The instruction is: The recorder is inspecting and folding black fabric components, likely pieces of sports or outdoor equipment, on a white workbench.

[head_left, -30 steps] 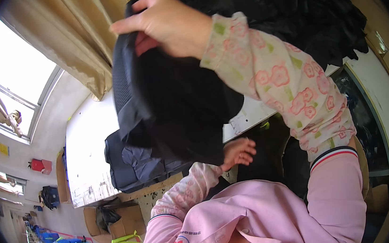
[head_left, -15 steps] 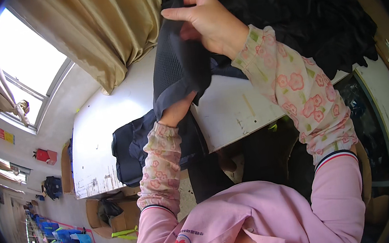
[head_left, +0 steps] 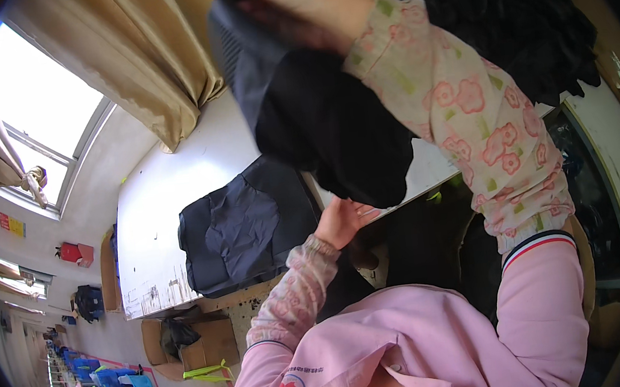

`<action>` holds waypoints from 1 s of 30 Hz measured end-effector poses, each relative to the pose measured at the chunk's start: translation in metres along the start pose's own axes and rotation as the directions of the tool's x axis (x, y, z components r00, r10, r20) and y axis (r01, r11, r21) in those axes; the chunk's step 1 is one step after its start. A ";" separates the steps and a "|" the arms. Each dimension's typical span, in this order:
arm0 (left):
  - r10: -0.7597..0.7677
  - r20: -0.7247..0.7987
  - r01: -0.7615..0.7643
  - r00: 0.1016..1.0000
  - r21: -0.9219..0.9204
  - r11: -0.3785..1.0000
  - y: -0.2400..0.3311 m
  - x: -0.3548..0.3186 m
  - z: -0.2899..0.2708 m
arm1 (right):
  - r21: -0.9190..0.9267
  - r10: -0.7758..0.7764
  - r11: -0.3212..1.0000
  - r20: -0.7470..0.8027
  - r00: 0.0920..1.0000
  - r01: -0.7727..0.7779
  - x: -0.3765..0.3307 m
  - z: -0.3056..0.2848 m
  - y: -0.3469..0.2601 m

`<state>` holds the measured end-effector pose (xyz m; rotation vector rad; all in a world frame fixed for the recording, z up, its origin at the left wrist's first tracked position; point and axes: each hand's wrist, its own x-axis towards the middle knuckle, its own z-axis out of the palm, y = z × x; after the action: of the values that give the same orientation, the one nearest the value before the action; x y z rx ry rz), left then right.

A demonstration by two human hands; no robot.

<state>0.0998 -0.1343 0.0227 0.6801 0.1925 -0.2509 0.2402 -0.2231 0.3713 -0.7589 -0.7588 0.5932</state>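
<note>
My right hand (head_left: 305,3) is raised at the top, its fingers closed on the upper end of a black fabric piece (head_left: 332,119). That piece hangs down in a fold, with a ribbed or mesh-like patch near its upper left edge. Just below its lower end, by the table's front edge, is my left hand (head_left: 341,223). Its fingers are stretched out, partly behind the cloth; whether they touch it I cannot tell. Dark fabric pieces (head_left: 240,216) lie flat and wrinkled on the white table (head_left: 145,241), left of the hanging piece.
A large heap of black cloth (head_left: 480,17) covers the far right of the table. Gold curtains (head_left: 129,54) hang beside a window (head_left: 35,90) at the far left. Below the table's left end stands an open cardboard box (head_left: 209,344) with a black bag inside.
The black fabric piece has swung up and toward me, lifting off the table pieces. My right hand has risen leftward; my left hand has come out of the cloth, moving right and nearer me.
</note>
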 end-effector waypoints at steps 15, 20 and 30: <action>0.743 -0.484 -0.478 0.463 0.569 0.669 0.211 -0.196 -0.077 | -0.269 -0.066 0.959 0.104 0.992 0.092 -0.028 0.001 0.006; 0.881 -0.377 0.044 0.285 0.923 0.381 0.287 -0.290 -0.145 | -0.681 0.052 0.733 0.062 0.997 0.004 -0.044 -0.073 0.201; 0.582 0.215 0.151 0.784 0.844 -0.514 0.141 -0.153 -0.068 | -0.587 0.327 0.693 -0.262 0.908 -0.419 -0.110 -0.099 0.392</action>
<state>-0.0117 0.0405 0.0938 2.8085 0.1790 0.4835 0.1730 -0.1070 -0.0259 -1.6053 -0.6762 0.6441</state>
